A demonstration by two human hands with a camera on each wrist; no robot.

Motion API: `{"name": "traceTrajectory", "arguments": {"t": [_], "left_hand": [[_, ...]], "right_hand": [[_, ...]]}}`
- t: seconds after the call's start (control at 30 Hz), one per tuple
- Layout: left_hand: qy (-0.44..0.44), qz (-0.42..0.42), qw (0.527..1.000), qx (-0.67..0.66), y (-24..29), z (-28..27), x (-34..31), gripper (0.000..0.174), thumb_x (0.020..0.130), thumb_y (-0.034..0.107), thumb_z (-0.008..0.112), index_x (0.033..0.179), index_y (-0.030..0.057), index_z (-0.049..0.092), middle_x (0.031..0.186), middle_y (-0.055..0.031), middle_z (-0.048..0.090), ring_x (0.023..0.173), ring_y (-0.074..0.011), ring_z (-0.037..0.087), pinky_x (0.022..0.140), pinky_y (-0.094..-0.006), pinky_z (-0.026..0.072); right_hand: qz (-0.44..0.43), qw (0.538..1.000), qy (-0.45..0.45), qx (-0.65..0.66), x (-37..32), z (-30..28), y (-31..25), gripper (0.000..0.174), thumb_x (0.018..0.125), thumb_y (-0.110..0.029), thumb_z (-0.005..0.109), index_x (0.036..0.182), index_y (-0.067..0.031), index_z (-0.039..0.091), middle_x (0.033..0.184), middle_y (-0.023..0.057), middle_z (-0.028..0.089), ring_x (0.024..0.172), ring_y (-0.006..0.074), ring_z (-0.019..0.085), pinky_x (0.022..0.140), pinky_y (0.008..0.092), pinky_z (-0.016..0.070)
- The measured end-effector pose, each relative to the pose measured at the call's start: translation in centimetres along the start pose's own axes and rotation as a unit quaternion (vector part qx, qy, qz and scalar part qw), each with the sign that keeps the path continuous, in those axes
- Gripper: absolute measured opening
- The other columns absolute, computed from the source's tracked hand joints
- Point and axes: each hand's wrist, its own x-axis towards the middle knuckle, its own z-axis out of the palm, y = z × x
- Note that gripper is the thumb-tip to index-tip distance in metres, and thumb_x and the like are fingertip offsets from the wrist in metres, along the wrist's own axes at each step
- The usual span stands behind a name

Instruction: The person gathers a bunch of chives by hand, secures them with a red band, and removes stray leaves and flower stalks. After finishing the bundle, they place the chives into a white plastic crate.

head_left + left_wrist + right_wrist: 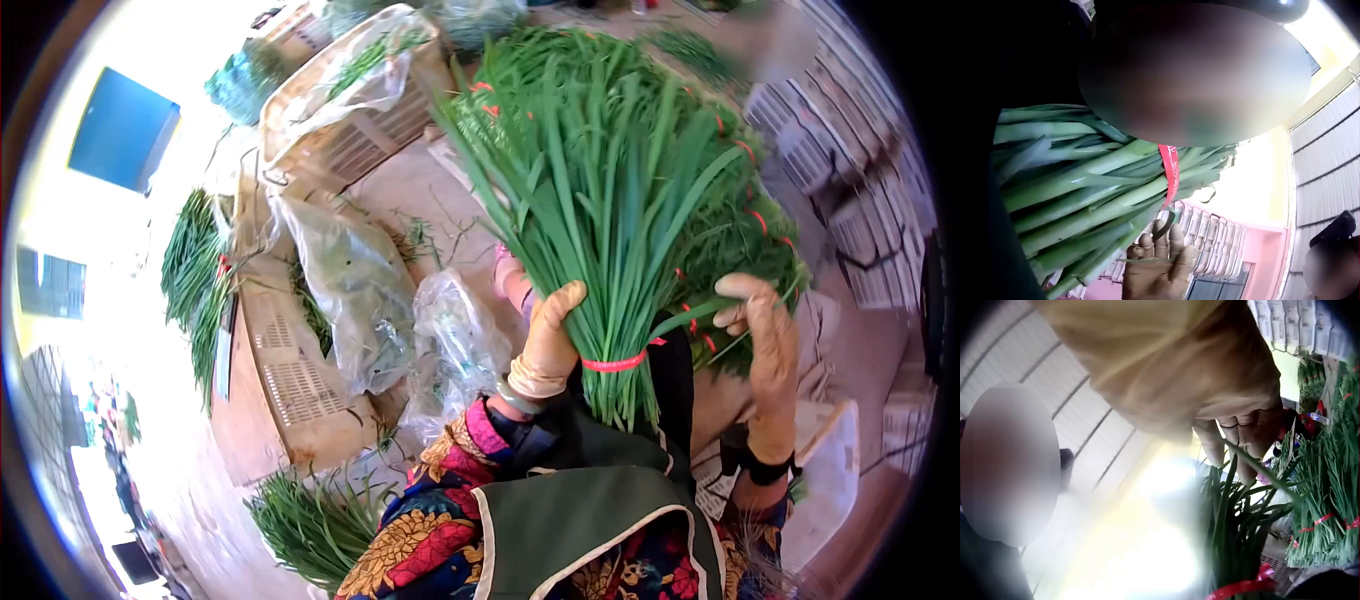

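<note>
My gloved left hand (548,345) grips a thick bunch of garlic chives (605,240), leaves fanned upward and stem ends down against the dark green apron (590,520). Around the lower stems runs a red tape (615,364); it shows again as a printed red band (1170,172) in the left wrist view. Just right of the bunch, my gloved right hand (770,345) is raised and pinches a single leaf (700,312) that sticks out sideways. In the right wrist view, that leaf (1266,472) slants down from the curled fingers (1211,440).
Behind the held bunch lies a big heap of tied chives (740,210) with red bands. A plastic crate (350,130) stands at the back left, another crate (300,370) nearer. Clear plastic bags (345,290) and loose greens (310,525) lie on the left; stacked crates (860,220) stand right.
</note>
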Motion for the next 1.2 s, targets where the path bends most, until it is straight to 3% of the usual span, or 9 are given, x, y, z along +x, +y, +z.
{"name": "traceTrajectory", "arguments": {"t": [0.37,0.5,0.63,0.7,0.77,0.87,0.9,1.03,1.2], "left_hand": [[0.195,0.193,0.953,-0.13,15.9,-8.5,-6.0,0.056,0.087,0.038,0.061,0.129,0.0022,0.052,0.126,-0.0154,0.059,0.112,-0.0306,0.058,0.101,-0.0488,0.0444],[0.265,0.271,0.912,-0.159,19.3,-11.2,-8.3,0.053,0.087,0.041,0.06,0.127,0.005,0.054,0.122,-0.0135,0.062,0.107,-0.0296,0.061,0.094,-0.0488,0.0483],[0.306,0.268,0.898,-0.165,20.9,-10.7,-10.3,0.054,0.086,0.041,0.06,0.125,0.0049,0.054,0.12,-0.0133,0.062,0.102,-0.0305,0.062,0.092,-0.0474,0.0495],[0.276,0.256,0.914,-0.148,20.8,-11.9,-10.5,0.053,0.087,0.037,0.06,0.128,0.0043,0.052,0.123,-0.0132,0.06,0.11,-0.0286,0.059,0.097,-0.0473,0.0476],[0.291,0.252,0.91,-0.155,20.9,-12.2,-10.0,0.05,0.087,0.034,0.061,0.125,0.0033,0.054,0.122,-0.0123,0.061,0.11,-0.0278,0.06,0.098,-0.0458,0.0473],[0.294,0.253,0.907,-0.165,20.9,-12.8,-8.8,0.045,0.088,0.031,0.061,0.123,0.0022,0.056,0.121,-0.0114,0.061,0.109,-0.0265,0.06,0.098,-0.0442,0.0471],[0.293,0.25,0.909,-0.16,20.7,-13.2,-8.3,0.044,0.089,0.031,0.059,0.122,0.0014,0.056,0.12,-0.0113,0.062,0.108,-0.0263,0.06,0.099,-0.0432,0.0464],[0.223,0.226,0.946,-0.061,20.7,-10.4,-5.5,0.043,0.092,0.028,0.056,0.124,-0.0007,0.054,0.12,-0.0112,0.062,0.107,-0.023,0.061,0.097,-0.0385,0.0473],[0.136,0.181,0.974,0.013,17.1,-4.9,0.1,0.039,0.089,0.023,0.062,0.12,-0.0002,0.057,0.115,-0.0102,0.064,0.103,-0.0213,0.062,0.095,-0.0371,0.0479]], "right_hand": [[-0.015,0.944,-0.299,0.139,11.5,16.3,-9.3,0.043,0.103,-0.034,0.036,0.104,0.0001,0.062,0.089,0.0078,0.068,0.058,0.0082,0.057,0.05,0.0216,0.0402],[-0.046,0.885,-0.364,0.286,24.4,28.3,-13.7,0.047,0.099,-0.041,0.045,0.123,-0.0004,0.049,0.104,0.0113,0.066,0.078,0.0225,0.062,0.066,0.0333,0.053],[-0.203,0.943,-0.244,0.1,44.6,43.6,-10.1,0.045,0.093,-0.04,0.056,0.119,-0.0034,0.051,0.098,0.0115,0.065,0.08,0.0216,0.062,0.071,0.0332,0.0522],[-0.087,0.98,-0.174,0.034,40.2,45.3,-9.3,0.034,0.093,-0.03,0.062,0.115,-0.0059,0.055,0.092,0.0066,0.064,0.078,0.0171,0.062,0.07,0.0314,0.0517],[-0.119,0.888,-0.432,0.102,36.3,45.2,-2.3,0.02,0.091,-0.023,0.064,0.103,-0.0077,0.06,0.086,0.0005,0.061,0.076,0.0111,0.059,0.07,0.0295,0.051],[-0.095,0.859,-0.497,0.085,26.8,41.9,5.2,0.02,0.092,-0.027,0.06,0.091,-0.0068,0.061,0.078,0.0,0.061,0.07,0.0108,0.058,0.061,0.0273,0.0488],[0.047,0.825,-0.558,0.07,24.4,38.9,4.9,0.027,0.095,-0.027,0.058,0.108,-0.0034,0.061,0.09,0.0014,0.062,0.082,0.0101,0.06,0.076,0.0254,0.051],[0.181,0.848,-0.477,0.143,18.5,29.6,4.9,0.026,0.097,-0.017,0.053,0.114,0.0015,0.059,0.1,0.01,0.067,0.084,0.0155,0.067,0.075,0.0262,0.0525],[0.108,0.858,-0.419,0.275,13.8,20.5,0.6,0.078,0.085,-0.042,0.067,0.14,0.0019,0.034,0.13,0.0178,0.052,0.112,0.0247,0.058,0.098,0.0373,0.0435]]}}
